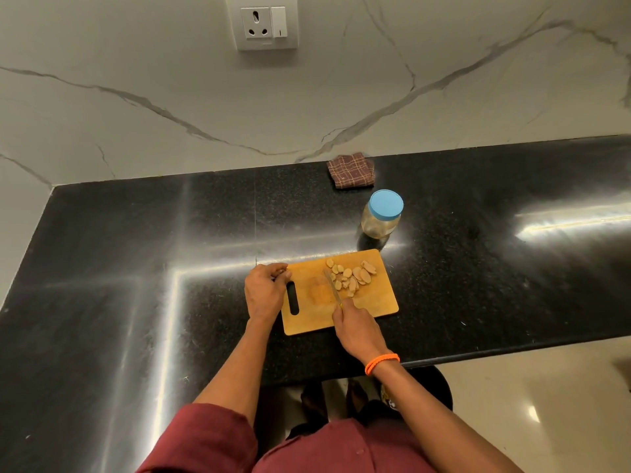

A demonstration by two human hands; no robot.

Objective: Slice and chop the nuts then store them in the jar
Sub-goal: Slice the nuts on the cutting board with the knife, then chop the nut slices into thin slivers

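The nuts point(351, 276) lie sliced in a loose pile on the far right part of the board point(375, 302), just right of the knife point(333, 285) blade. The right hand point(355, 327) grips the knife handle, blade pointing away. The left hand point(264, 291), fingers curled (whether holding anything, I cannot tell), rests at the board's left edge. The jar point(380, 216), lid on, stands just beyond the board.
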